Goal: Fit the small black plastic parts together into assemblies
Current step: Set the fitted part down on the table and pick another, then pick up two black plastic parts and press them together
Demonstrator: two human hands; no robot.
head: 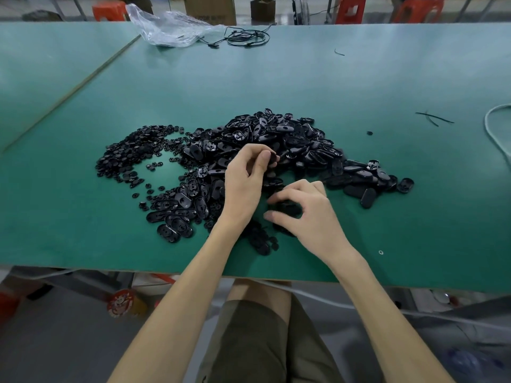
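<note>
Fingertips (266, 156) of the left hand (244, 178) pinch a small black part (273, 159) above the heap of glossy oval black shells (276, 136) at the middle of the green table (359, 78). The right hand (309, 214) curls thumb and fingers round another black piece (287, 209), blurred, its shape unclear. Small round black discs (127, 156) spread toward the left edge. Print on the carton (210, 9) beyond the far edge is unreadable.

No legible text; print on cardboard box (210, 9) at far table edge too blurred.
</note>
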